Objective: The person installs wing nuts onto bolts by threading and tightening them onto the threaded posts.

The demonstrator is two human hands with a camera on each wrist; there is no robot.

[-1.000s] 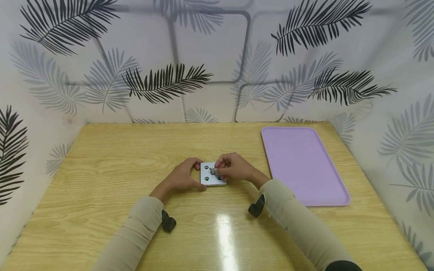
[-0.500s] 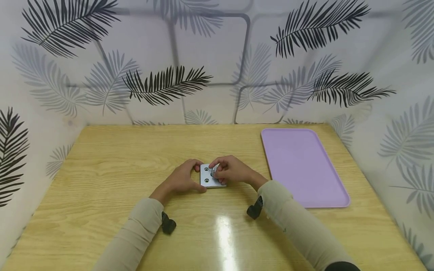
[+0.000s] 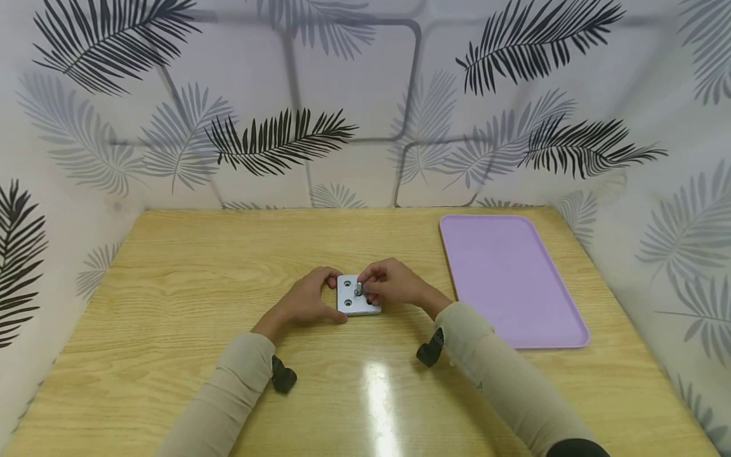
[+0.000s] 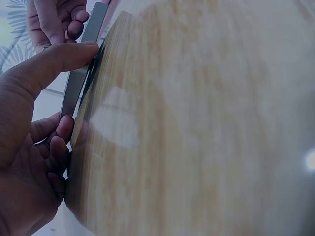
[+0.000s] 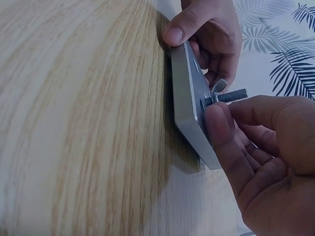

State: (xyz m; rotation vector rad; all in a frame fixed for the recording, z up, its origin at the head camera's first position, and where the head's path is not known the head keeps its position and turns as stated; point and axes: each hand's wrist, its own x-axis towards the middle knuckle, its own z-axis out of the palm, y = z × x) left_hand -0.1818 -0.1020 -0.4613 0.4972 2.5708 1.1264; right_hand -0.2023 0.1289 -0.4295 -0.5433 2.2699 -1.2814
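Note:
A square silver metal plate (image 3: 353, 307) with holes near its corners lies on the wooden table. From its middle rises a threaded bolt (image 5: 233, 95), and a wing nut (image 5: 219, 86) sits low on the thread, close to the plate's face. My left hand (image 3: 308, 297) grips the plate from the left, thumb on the near edge and fingers at the far one. With thumb and forefinger, my right hand (image 3: 395, 283) pinches the wing nut; one wing shows and the other is hidden behind the fingertips.
To the right of the hands lies a lilac tray (image 3: 508, 279). The wooden table (image 3: 228, 241) runs back to a leaf-patterned cloth backdrop (image 3: 354, 76), which also stands at both sides.
My right fingers have shifted round the wing nut, reaching further over it half a second ago and drawing back to its right now. The left hand and the plate have stayed in place.

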